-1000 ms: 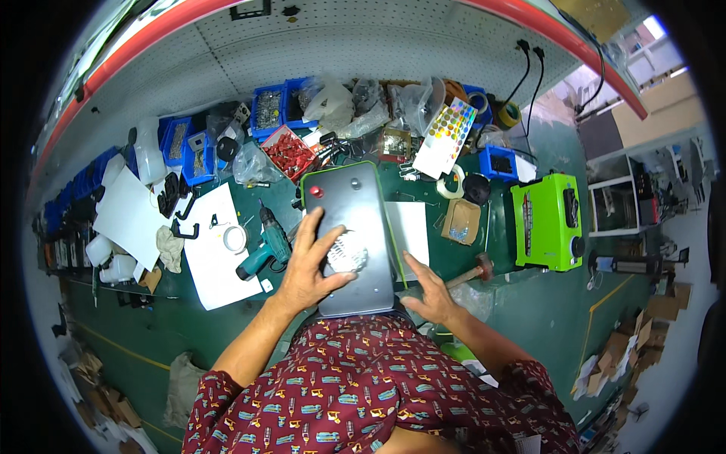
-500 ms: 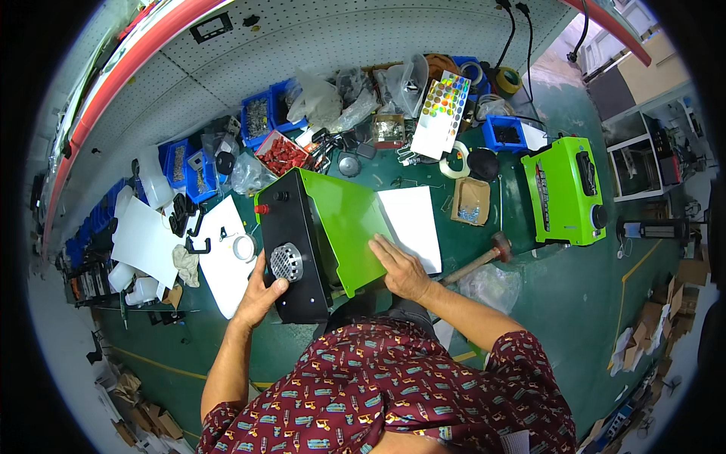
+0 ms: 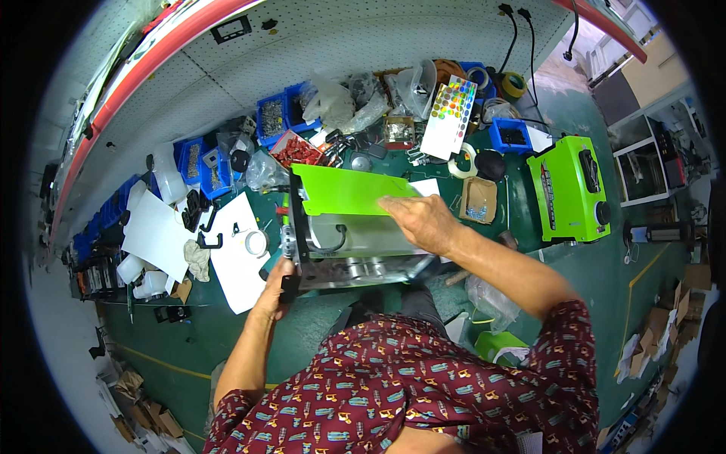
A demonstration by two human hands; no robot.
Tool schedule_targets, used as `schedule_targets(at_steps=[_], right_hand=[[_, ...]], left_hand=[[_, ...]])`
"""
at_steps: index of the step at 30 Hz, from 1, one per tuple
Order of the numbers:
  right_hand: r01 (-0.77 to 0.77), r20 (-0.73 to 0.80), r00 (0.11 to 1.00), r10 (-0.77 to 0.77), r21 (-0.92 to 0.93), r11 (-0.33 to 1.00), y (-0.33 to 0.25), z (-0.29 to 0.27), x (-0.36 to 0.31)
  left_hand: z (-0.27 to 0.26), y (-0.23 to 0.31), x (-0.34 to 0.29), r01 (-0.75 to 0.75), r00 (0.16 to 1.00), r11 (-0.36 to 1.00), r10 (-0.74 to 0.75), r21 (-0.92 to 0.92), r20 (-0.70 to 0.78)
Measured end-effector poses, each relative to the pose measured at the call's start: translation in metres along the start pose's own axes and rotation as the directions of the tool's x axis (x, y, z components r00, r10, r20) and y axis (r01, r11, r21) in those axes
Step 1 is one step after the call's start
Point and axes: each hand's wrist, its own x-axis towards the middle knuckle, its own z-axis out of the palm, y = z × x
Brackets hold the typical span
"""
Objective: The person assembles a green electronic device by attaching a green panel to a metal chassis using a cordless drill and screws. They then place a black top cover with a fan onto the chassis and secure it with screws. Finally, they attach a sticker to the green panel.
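Observation:
A machine casing, with a green sheet-metal cover [image 3: 352, 193] and a black front panel [image 3: 297, 219], is tipped up at the bench's near edge. Its open side faces me and shows a grey inside [image 3: 363, 270] with round fittings and a short black cable. My left hand [image 3: 274, 291] grips the lower corner of the black panel, its fingers partly hidden behind it. At the cover's right end, my right hand [image 3: 423, 223] is closed over the green sheet, fingertips on top of it.
A second green machine [image 3: 571, 189] stands on the right. Nearby lie a hammer [image 3: 507, 242], a cardboard box [image 3: 479, 200] of small parts and a plastic bag [image 3: 490, 299]. Blue bins [image 3: 270, 121] and a box of red parts [image 3: 293, 150] line the back. White sheets [image 3: 234, 261] lie left.
The casing has been tipped and turned, so its black face points left and the grey inside faces me. My right hand has moved up and right with the cover's end.

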Motion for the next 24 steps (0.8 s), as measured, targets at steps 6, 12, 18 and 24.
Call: schedule_targets(at_steps=[6,12,18,24], right_hand=[[0.048,0.16,0.987,-0.027,-0.129,0.99,0.01,-0.046,0.013],[-0.098,0.247,0.957,0.153,-0.222,0.97,0.034,-0.05,0.004],[-0.051,0.399,0.904,0.154,-0.256,0.965,0.042,-0.036,0.026],[-0.066,0.464,0.871,0.16,-0.212,0.975,0.05,-0.033,0.045]], left_hand=[[0.038,-0.05,0.04,0.043,0.981,0.996,-0.028,-0.076,0.19],[0.064,-0.08,0.107,0.14,0.951,0.965,-0.068,-0.222,0.303],[0.059,-0.101,0.132,0.289,0.922,0.931,-0.208,-0.224,0.326],[0.057,-0.087,0.121,0.328,0.912,0.941,-0.291,-0.087,0.288]])
